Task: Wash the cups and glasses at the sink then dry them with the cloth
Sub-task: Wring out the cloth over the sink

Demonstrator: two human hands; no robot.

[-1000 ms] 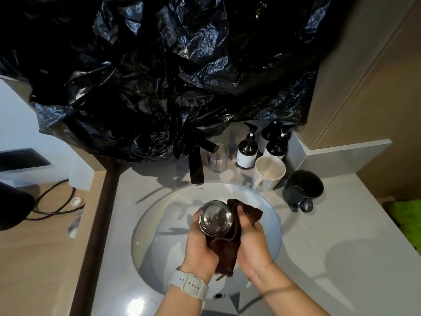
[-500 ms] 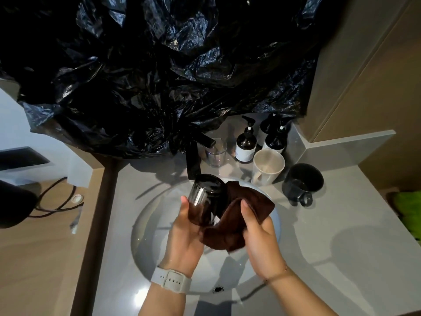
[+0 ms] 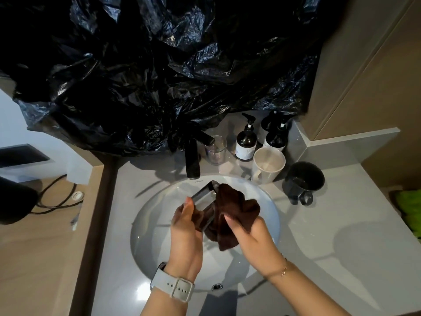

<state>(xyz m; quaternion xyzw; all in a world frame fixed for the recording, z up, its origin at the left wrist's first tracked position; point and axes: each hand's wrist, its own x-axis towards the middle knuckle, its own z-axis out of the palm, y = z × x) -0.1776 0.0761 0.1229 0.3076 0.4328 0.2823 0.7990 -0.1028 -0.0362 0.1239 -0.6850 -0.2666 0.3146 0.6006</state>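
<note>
Drying: a clear glass (image 3: pixel 205 197) held tilted above the sink basin (image 3: pixel 155 224), its rim pointing away toward the tap (image 3: pixel 193 156)
Cloth: a dark brown cloth (image 3: pixel 234 213) bunched against the glass's right side and under its base, one corner hanging down over the basin
Left hand: the left hand (image 3: pixel 185 233) grips the lower part of the glass, thumb along its near side (a pale watch strap (image 3: pixel 173 287) circles the wrist)
Right hand: the right hand (image 3: pixel 252 238) clenches a fold of the cloth, fingers curled into it, a thin bracelet at the wrist
Behind the basin: a second clear tumbler (image 3: pixel 216 149) just right of the tap, with dark pump bottles (image 3: pixel 246 142) beside it
Right of the basin: a cream mug (image 3: pixel 267 164) and a black mug (image 3: pixel 303 180), both upright on the grey counter (image 3: pixel 341 224)
Above: crumpled black plastic sheeting (image 3: pixel 159 76) across the wall
Far left: a wooden surface with a black cable (image 3: pixel 57 201)
</note>
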